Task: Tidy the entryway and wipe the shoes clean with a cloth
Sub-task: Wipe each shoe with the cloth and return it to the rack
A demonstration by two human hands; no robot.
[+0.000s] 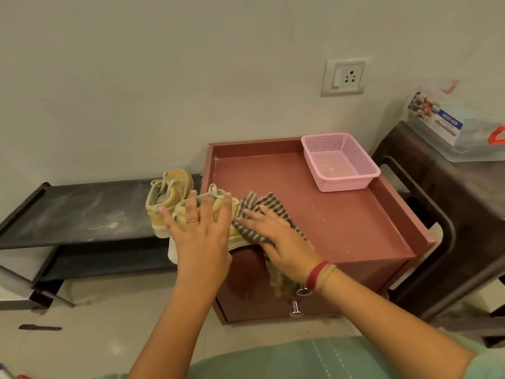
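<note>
The bare left arm (175, 310) comes up from 6 o'clock and points to 12 o'clock. Its left hand (202, 236) lies back up on the yellow canvas shoe with a thick pale sole (237, 239), fingers straight and spread wide, with a thin gold ring (193, 220) on one finger. The bare right arm (382, 318) comes in from 4 o'clock and points to 10 o'clock, with red and yellow thread bands (318, 276) round the wrist. Its right hand (281, 242), just at 3 o'clock of the left one, presses palm down with straight fingers on the grey and tan striped cloth (259, 201).
</note>
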